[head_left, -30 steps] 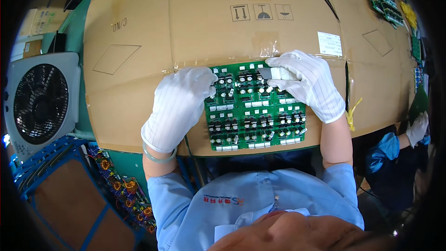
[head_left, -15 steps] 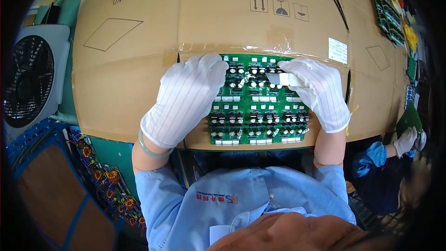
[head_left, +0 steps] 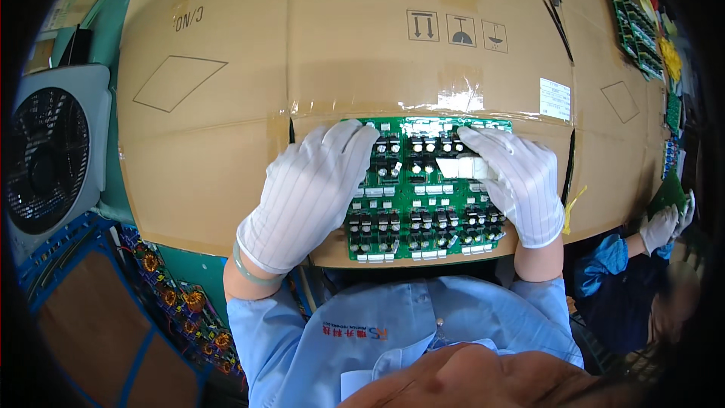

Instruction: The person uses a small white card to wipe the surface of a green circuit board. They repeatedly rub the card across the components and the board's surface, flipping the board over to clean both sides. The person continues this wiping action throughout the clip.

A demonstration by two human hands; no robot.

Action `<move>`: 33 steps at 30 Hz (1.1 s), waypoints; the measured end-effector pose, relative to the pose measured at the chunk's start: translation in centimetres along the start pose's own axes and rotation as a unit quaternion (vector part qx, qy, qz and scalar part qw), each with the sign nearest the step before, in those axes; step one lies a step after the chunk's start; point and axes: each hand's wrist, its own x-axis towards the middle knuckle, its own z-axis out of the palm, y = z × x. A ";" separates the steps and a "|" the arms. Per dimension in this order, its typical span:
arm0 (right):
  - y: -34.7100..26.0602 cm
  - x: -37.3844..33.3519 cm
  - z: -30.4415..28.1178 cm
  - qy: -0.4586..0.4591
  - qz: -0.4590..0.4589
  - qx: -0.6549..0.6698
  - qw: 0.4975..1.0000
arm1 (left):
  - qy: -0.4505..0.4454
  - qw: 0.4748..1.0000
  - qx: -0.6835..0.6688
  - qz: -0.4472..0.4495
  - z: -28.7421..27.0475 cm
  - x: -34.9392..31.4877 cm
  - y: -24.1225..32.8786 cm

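A green circuit board panel (head_left: 408, 195), crowded with black, white and silver parts, lies flat on the cardboard. My left hand (head_left: 310, 189), in a white striped glove, closes over its upper left side, with the fingertips among the parts and the thumb hidden. My right hand (head_left: 519, 181), gloved alike, is closed on a flat white-handled blade (head_left: 457, 168) that points left over the upper right part of the board. The fingertips of that hand touch parts near the top edge.
A large flattened cardboard sheet (head_left: 211, 159) covers the table. To the left stands a fan (head_left: 57, 151), above a row of boards with copper coils (head_left: 192, 302). More green boards (head_left: 634, 30) are stacked at far right, where another person's gloved hands (head_left: 668, 225) hold a board.
The whole view has shifted, so board and hands appear lower. The blade now looks bright white and lies flatter over the board. Both hands keep their holds.
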 end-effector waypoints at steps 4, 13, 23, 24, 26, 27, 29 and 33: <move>-0.1 0.0 -0.1 -0.014 0.017 0.019 1.000 | -0.006 1.000 0.002 -0.017 -0.2 0.2 0.2; 1.7 0.7 -0.3 0.050 0.169 0.249 0.952 | 0.070 0.959 -0.265 -0.067 0.4 2.4 -3.4; 2.9 0.9 1.1 0.076 0.163 0.193 0.965 | 0.035 0.966 -0.254 -0.028 0.1 3.4 -3.6; 2.8 1.0 1.2 0.072 0.164 0.196 0.964 | 0.030 0.969 -0.245 -0.029 0.4 3.2 -3.6; 2.9 1.0 1.2 0.069 0.166 0.193 0.964 | 0.038 0.972 -0.229 -0.037 0.9 3.1 -3.3; 2.8 1.0 1.3 0.069 0.170 0.201 0.962 | 0.043 0.973 -0.223 -0.035 1.1 3.0 -3.4; 2.6 1.3 1.1 0.071 0.173 0.212 0.959 | 0.062 0.975 -0.213 -0.032 1.3 2.7 -3.4; 2.6 1.2 1.4 0.082 0.145 0.189 0.968 | 0.067 0.972 -0.225 -0.032 1.3 2.2 -3.3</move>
